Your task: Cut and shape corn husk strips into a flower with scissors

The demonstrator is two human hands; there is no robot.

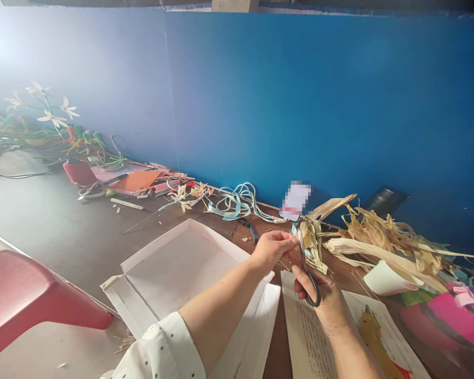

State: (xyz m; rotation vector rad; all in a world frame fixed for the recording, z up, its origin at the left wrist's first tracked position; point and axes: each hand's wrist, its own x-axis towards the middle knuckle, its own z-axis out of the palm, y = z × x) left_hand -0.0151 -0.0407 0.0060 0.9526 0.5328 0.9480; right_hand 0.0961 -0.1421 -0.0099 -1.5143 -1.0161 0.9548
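My left hand (272,248) pinches a bundle of dry corn husk strips (313,243) just above the table. My right hand (326,301) grips black-handled scissors (307,273), fingers through the loops, blades pointing up into the husk bundle beside the left fingertips. Both hands hover over a printed paper sheet (308,342) near the table's front edge.
A flattened white cardboard box (181,268) lies left of my hands. A pile of loose husks (383,237) and a white paper cone (387,279) sit to the right, with pink paper (454,316). Light blue ribbon (237,202), husk flowers (47,110) and craft scraps line the blue wall. A red stool (31,300) stands at left.
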